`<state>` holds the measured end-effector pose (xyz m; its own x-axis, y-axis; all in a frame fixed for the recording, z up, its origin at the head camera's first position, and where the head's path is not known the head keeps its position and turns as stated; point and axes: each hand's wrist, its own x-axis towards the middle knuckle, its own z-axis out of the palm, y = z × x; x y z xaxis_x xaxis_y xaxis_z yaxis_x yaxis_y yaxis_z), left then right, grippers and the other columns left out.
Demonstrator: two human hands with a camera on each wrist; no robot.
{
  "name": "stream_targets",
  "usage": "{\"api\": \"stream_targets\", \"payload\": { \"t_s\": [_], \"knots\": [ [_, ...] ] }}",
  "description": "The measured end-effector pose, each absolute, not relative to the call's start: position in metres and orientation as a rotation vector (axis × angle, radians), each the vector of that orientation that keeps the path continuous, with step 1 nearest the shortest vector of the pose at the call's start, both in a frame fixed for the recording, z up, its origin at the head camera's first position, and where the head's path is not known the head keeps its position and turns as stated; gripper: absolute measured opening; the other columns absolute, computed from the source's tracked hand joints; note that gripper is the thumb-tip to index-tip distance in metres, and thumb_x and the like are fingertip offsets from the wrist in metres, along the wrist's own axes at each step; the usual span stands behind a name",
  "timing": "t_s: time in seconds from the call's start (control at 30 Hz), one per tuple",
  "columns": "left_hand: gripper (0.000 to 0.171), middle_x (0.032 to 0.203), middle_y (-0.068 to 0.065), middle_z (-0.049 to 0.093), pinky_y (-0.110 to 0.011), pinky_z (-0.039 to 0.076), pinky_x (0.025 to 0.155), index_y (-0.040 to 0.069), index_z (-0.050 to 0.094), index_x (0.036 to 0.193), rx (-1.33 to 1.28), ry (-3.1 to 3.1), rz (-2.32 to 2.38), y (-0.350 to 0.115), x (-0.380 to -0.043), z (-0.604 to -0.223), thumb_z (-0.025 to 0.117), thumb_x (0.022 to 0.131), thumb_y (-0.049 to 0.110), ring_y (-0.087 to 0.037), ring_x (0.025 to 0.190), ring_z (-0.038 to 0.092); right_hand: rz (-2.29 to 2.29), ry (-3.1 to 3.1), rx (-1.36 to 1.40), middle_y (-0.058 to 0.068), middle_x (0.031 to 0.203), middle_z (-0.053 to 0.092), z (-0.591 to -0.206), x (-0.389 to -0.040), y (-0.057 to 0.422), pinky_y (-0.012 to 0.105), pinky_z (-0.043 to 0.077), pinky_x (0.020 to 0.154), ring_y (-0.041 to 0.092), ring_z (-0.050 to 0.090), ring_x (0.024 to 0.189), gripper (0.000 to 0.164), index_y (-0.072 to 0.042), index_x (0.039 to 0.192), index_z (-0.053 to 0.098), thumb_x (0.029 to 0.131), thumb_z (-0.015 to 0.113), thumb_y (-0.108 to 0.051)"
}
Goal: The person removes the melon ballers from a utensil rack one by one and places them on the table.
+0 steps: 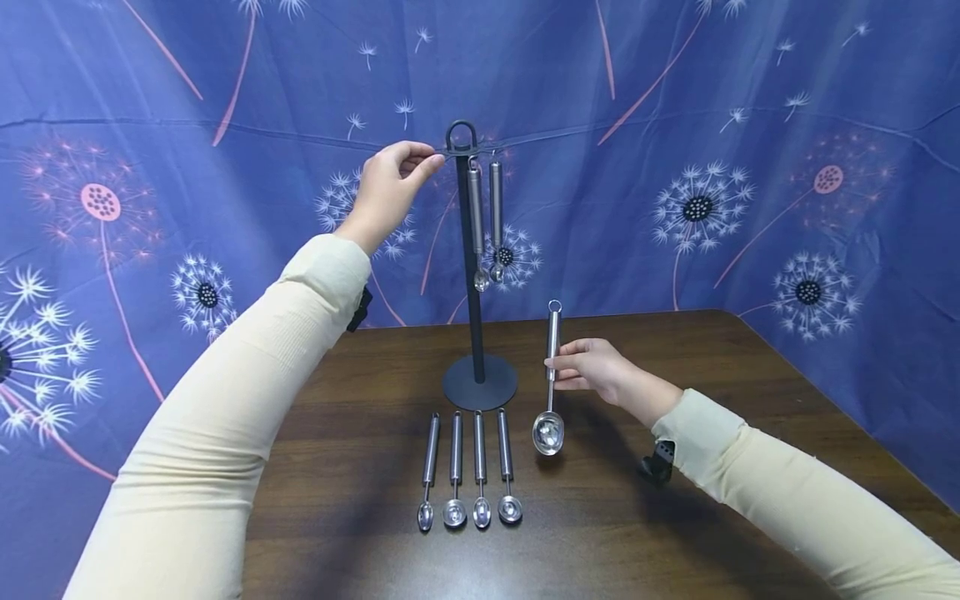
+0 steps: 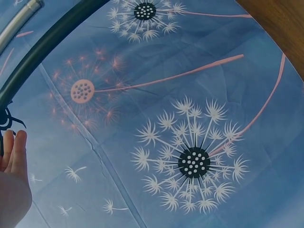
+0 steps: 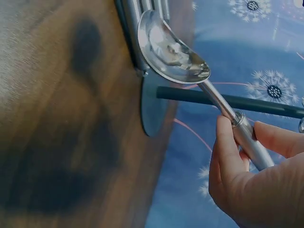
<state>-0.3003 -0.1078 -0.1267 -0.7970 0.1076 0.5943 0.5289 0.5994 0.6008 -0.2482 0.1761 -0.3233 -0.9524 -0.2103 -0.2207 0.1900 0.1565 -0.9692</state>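
Note:
My right hand [image 1: 597, 371] grips the steel handle of an ice cream scoop [image 1: 550, 433], held upright above the table with its bowl down and the ring at the top. In the right wrist view, thumb and fingers pinch the handle just behind the collar, and the hollow of the scoop [image 3: 173, 52] shows. My left hand [image 1: 386, 190] is raised to the top of a black utensil stand [image 1: 471, 275], where thumb and forefinger pinch one of its hooks. Two steel-handled utensils [image 1: 476, 212] with small bowls hang from hooks on the stand's right side.
Several small steel scoops [image 1: 480, 450] lie in a row before the stand's round base [image 1: 480, 398], handles toward it. They rest on a dark wooden table [image 1: 337, 500]. A blue cloth [image 1: 570, 225] printed with dandelions hangs behind.

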Motion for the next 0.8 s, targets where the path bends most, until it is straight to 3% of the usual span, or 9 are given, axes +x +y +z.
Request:
{"api": "stream_targets", "payload": {
  "t_s": [0.53, 0.8],
  "knots": [
    [0.044, 0.121, -0.007, 0.064, -0.021, 0.047, 0.097, 0.009, 0.06, 0.127, -0.512, -2.317, -1.155, -0.107, -0.298, -0.128, 0.057, 0.097, 0.04, -0.014, 0.109, 0.061, -1.835, 2.07, 0.019, 0.004, 0.083, 0.064, -0.363, -0.236, 0.166, 0.032, 0.06, 0.076, 0.013, 0.063, 0.072, 0.022, 0.004, 0.104, 0.051, 0.088, 0.066, -0.001],
    [0.044, 0.122, -0.007, 0.064, -0.02, 0.046, 0.097, 0.008, 0.059, 0.128, -0.506, -2.325, -1.152, -0.107, -0.301, -0.129, 0.057, 0.097, 0.039, -0.014, 0.111, 0.06, -1.798, 2.05, 0.044, 0.006, 0.08, 0.062, -0.383, -0.233, 0.156, 0.029, 0.061, 0.071, 0.013, 0.064, 0.068, 0.027, 0.007, 0.109, 0.049, 0.089, 0.065, -0.001]
  ]
}}
